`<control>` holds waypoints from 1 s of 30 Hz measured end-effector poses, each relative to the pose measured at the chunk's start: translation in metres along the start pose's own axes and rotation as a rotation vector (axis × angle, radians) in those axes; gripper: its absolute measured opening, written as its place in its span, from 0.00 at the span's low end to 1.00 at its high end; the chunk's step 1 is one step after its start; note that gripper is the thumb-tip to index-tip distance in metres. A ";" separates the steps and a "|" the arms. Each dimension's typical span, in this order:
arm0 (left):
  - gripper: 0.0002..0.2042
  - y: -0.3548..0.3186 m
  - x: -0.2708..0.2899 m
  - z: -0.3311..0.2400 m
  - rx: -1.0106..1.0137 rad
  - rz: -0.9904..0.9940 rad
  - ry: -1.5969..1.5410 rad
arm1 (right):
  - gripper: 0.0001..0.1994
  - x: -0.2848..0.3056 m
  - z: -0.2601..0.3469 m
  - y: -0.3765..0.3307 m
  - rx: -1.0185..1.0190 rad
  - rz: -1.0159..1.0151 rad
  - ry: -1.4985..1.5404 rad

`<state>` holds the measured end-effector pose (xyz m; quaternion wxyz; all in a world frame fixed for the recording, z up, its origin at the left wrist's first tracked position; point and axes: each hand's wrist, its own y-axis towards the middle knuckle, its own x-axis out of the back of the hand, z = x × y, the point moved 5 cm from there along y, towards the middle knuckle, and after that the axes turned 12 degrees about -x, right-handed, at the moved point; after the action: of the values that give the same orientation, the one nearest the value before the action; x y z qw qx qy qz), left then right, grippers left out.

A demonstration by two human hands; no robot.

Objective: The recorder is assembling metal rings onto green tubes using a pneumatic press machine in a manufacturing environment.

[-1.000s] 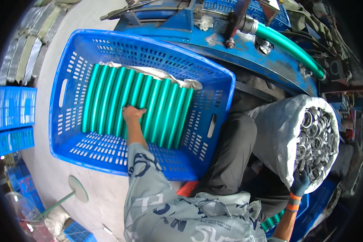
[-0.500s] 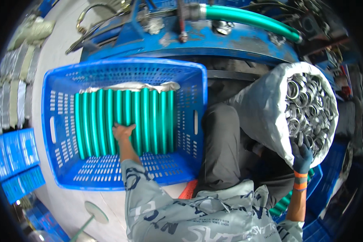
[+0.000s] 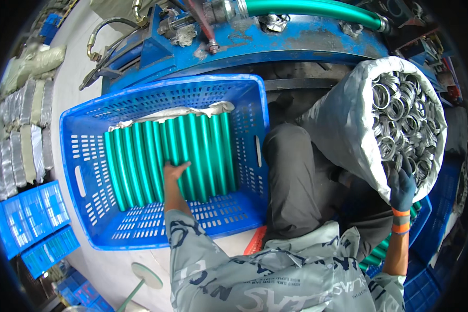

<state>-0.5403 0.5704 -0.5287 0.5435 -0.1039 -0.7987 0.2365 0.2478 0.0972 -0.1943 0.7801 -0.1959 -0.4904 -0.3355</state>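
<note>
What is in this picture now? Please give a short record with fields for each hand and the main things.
left hand: bare left hand, flat on the green tubes
right hand: gloved right hand, at the lower rim of the sack opening
tubes: laid side by side in one row inside the blue crate
sack: white sack, open, full of metal rings
behind: blue machine with a green hose
</note>
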 end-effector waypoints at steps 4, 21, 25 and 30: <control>0.74 -0.036 -0.070 -0.023 0.040 -0.040 0.154 | 0.16 -0.008 0.006 0.004 0.044 0.041 -0.094; 0.57 -0.121 -0.011 -0.106 -0.317 -0.308 -0.191 | 0.47 0.077 0.021 -0.023 0.045 -0.190 0.176; 0.46 -0.205 0.013 -0.233 -0.578 -0.419 -0.395 | 0.38 0.081 -0.013 -0.025 -0.202 -0.055 0.826; 0.32 -0.420 0.115 -0.457 -1.112 -0.271 -0.267 | 0.48 0.082 0.036 -0.018 -0.176 0.561 1.846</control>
<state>-0.1270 0.3765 -0.0924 0.3276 -0.2397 -0.8705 -0.2783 0.2362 0.0800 -0.1055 0.8924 -0.0229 0.4068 -0.1942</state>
